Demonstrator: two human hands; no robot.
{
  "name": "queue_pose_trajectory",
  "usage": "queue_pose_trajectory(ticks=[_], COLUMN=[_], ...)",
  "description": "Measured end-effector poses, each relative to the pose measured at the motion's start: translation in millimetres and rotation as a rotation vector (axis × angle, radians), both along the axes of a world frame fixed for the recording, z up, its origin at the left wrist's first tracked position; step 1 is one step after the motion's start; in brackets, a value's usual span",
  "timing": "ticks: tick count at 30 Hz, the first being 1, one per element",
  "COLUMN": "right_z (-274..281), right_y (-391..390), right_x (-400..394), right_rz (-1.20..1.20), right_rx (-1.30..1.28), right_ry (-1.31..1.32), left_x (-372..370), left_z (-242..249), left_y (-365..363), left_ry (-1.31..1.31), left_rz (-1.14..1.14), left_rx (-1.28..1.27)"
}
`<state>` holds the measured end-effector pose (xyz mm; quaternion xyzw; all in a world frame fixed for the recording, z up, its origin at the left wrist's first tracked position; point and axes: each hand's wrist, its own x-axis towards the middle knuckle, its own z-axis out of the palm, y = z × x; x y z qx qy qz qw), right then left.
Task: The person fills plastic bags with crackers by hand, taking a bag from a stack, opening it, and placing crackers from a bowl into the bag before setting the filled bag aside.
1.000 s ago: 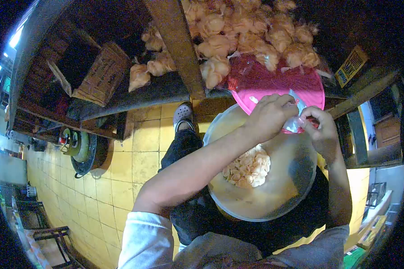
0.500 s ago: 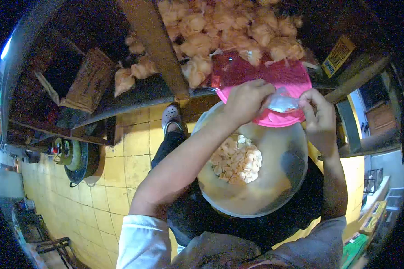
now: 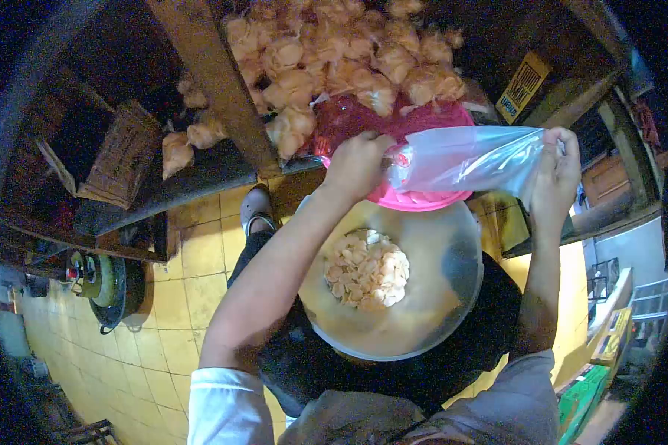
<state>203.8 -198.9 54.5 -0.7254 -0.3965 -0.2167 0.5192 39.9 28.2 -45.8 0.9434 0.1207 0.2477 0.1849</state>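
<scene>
A clear plastic bag (image 3: pixel 471 159) is stretched sideways between my two hands. My left hand (image 3: pixel 360 165) grips its left end, where a small red and white mark shows. The bag's right end is pinched in the fingers of my right hand (image 3: pixel 557 159). Beneath the bag is a pink basket (image 3: pixel 423 200), partly hidden by it. A large round basin (image 3: pixel 438 297) rests on my lap, with a heap of pale, thin chips (image 3: pixel 367 271) inside.
Many filled bags of chips (image 3: pixel 289 89) lie on the wooden rack ahead. Cardboard boxes (image 3: pixel 122 156) stand at its left, and a yellow box (image 3: pixel 525 87) at its right. A dark pan (image 3: pixel 130 293) sits on the tiled floor at left.
The crumpled bag has been pulled out to its length, with my hands now farther apart. The view has shifted, so the rack and basin appear farther left.
</scene>
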Motion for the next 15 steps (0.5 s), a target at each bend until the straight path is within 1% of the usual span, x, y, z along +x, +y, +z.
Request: queue_pose_trajectory(ticks=[1, 2, 3, 4, 5, 7, 8, 9, 10, 11, 12, 13, 15], right_z=[-1, -4, -5, -5, -7, -12, -15, -18, -21, -24, -25, -25, -25], right_y=[-1, -3, 1, 6, 10, 16, 21, 26, 32, 38, 43, 44, 48], right_x=[2, 0, -6, -13, -19, -24, -30, -37, -46, -54, -59, -61, -63], right_rz=[0.039, 0.073, 0.067, 0.133, 0.200, 0.215, 0.292, 0.369, 0.366, 0.425, 0.487, 0.488, 0.594], right_rx=[0.116, 0.081, 0.083, 0.118, 0.153, 0.149, 0.126, 0.103, 0.106, 0.080, 0.054, 0.051, 0.002], right_ry=[0.137, 0.245, 0.247, 0.344, 0.442, 0.435, 0.447, 0.460, 0.462, 0.505, 0.543, 0.547, 0.536], left_x=[-1, -4, -7, -7, -10, -18, -23, -22, -20, -20, -25, -23, -16], left_z=[1, 1, 7, 15, 22, 46, 58, 60, 60, 61, 71, 67, 56], left_y=[0, -1, -4, -10, -14, -24, -35, -44, -54, -63, -72, -70, -57], left_ry=[-0.006, -0.139, -0.268, -0.358, -0.352, -0.433, -0.336, -0.333, -0.292, -0.253, -0.227, -0.226, -0.303], left_rz=[-0.004, -0.004, -0.004, 0.088, 0.079, 0.071, -0.007, -0.012, -0.115, -0.218, -0.222, -0.219, -0.175], left_rx=[-0.001, -0.033, -0.066, -0.152, -0.151, -0.432, -0.602, -0.600, -0.650, -0.700, -0.656, -0.659, -0.335])
